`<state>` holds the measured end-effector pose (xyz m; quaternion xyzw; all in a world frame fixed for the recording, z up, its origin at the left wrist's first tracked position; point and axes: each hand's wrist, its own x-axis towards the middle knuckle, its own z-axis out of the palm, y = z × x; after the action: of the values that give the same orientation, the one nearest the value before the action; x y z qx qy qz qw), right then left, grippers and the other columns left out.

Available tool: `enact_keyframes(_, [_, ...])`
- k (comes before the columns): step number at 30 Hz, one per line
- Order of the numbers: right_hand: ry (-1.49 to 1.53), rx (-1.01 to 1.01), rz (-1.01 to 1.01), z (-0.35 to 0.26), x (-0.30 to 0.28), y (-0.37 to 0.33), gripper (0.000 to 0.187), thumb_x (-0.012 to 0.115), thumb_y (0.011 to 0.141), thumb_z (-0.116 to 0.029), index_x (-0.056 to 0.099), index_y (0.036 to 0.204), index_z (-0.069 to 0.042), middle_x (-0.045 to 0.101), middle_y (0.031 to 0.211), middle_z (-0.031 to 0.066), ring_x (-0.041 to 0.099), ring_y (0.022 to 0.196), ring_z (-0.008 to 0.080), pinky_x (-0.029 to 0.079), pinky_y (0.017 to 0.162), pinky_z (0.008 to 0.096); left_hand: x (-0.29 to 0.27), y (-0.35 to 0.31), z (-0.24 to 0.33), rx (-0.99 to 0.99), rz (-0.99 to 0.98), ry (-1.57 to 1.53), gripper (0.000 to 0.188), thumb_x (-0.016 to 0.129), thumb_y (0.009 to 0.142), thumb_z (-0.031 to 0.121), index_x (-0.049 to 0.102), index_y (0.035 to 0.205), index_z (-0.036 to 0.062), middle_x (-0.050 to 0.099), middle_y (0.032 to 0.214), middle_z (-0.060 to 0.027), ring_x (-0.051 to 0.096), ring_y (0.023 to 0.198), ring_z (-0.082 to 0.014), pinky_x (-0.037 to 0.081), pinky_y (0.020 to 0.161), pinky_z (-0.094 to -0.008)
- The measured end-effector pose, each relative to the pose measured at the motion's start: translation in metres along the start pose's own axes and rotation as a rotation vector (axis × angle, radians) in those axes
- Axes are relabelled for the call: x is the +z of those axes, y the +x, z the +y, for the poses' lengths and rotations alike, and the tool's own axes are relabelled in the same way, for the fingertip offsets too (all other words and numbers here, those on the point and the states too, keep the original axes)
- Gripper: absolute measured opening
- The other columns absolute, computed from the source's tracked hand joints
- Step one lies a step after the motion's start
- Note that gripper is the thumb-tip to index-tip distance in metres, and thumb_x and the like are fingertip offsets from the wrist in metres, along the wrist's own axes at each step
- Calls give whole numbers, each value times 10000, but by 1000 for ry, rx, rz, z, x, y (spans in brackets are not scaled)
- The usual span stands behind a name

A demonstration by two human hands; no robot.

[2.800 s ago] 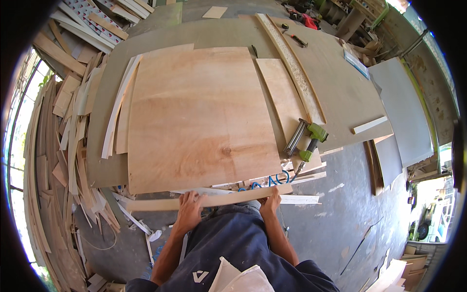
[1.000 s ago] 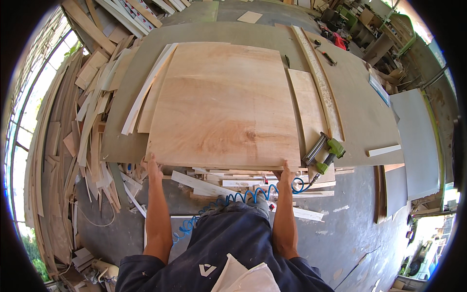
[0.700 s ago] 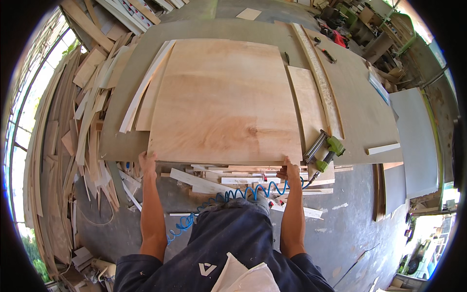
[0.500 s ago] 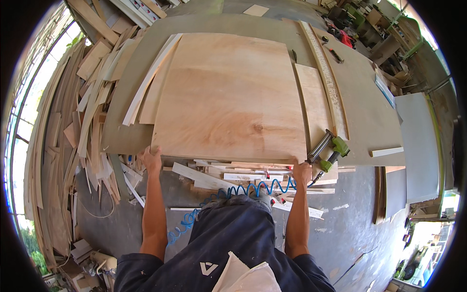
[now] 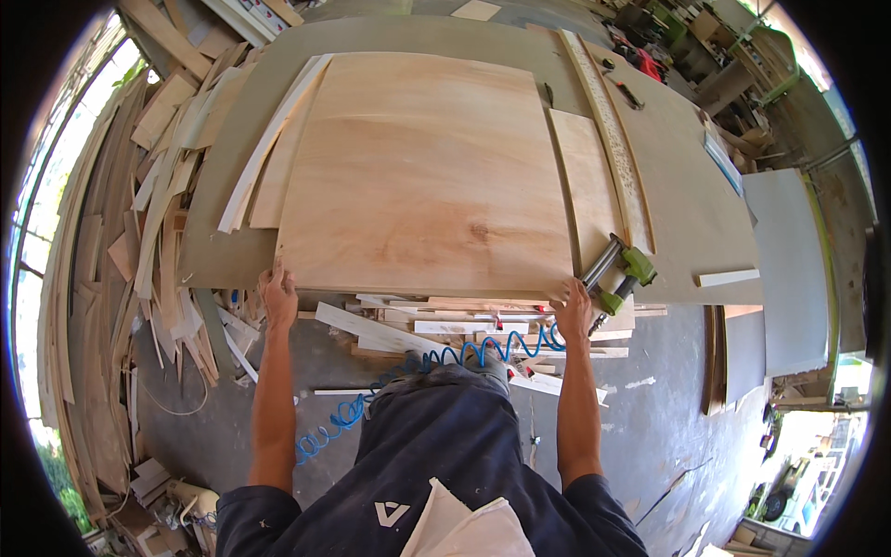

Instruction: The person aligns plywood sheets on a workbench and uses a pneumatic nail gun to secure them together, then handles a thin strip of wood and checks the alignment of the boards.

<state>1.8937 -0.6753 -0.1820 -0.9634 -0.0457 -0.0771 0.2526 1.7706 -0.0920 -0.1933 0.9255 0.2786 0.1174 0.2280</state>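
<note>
A large plywood panel (image 5: 418,167) lies flat on the wide grey-green table. At its near left corner, my left hand (image 5: 278,295) pinches the edge with fingers and thumb. My right hand (image 5: 573,308) has its curled fingers at the near right corner, though the exact grip there is partly hidden. Just beyond that hand rests a green nail gun (image 5: 631,278) with a grey metal magazine. A coiled blue air hose (image 5: 497,348) hangs in front of me below the table edge. Beside the panel lies a narrower plywood piece (image 5: 589,176) on the right.
Thin wood strips (image 5: 274,144) lie left of the panel, and a long edged board (image 5: 608,139) lies on the right. A short white strip (image 5: 729,278) sits near the table's right end. Offcuts (image 5: 418,327) are stacked below the near edge. Scrap boards (image 5: 93,306) crowd the left side.
My view has shifted a little, so the scene sits slightly higher and further left. Both hands stay at the panel's near corners; the right hand's fingers look looser and more raised.
</note>
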Motion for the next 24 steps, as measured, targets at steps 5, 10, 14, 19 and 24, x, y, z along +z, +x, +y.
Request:
enact_keyframes(5, [-108, 14, 21, 2, 0, 1, 442, 767, 640, -51, 596, 1047, -36, 630, 1080, 158, 602, 978, 368, 482, 826, 448, -13, -11, 8, 114, 4, 3, 625, 654, 790, 79, 470, 1387, 69, 435, 1296, -226, 407, 1216, -400, 327, 1043, -445])
enact_keyframes(10, [-126, 57, 69, 3, 1, -4, 314, 786, 645, -123, 618, 904, -64, 674, 865, 117, 639, 840, 334, 479, 740, 428, -10, -5, -5, 207, -76, 75, 717, 694, 736, 20, 432, 1402, 32, 426, 1313, -221, 400, 1226, -397, 329, 1053, -436])
enact_keyframes(14, [-145, 94, 65, -6, -3, -11, 263, 766, 667, -127, 622, 885, -91, 664, 853, 111, 628, 849, 334, 471, 749, 446, -10, -4, -9, 242, 8, 61, 702, 709, 732, -8, 444, 1381, 15, 461, 1277, -187, 438, 1190, -370, 354, 1033, -421])
enact_keyframes(19, [-135, 55, 96, 8, 0, -11, 206, 750, 701, -111, 657, 882, -87, 690, 833, 102, 652, 809, 318, 483, 727, 420, -14, 3, -7, 236, -52, 103, 664, 705, 744, -3, 459, 1361, 6, 501, 1188, -172, 485, 1120, -359, 401, 973, -426])
enact_keyframes(24, [-100, 74, 53, 12, -3, -6, 167, 733, 704, -96, 689, 861, -61, 694, 812, 122, 658, 792, 304, 486, 733, 402, -21, 6, -8, 295, -48, 184, 640, 706, 720, -40, 494, 1324, -12, 517, 1108, -168, 523, 1058, -350, 443, 894, -410])
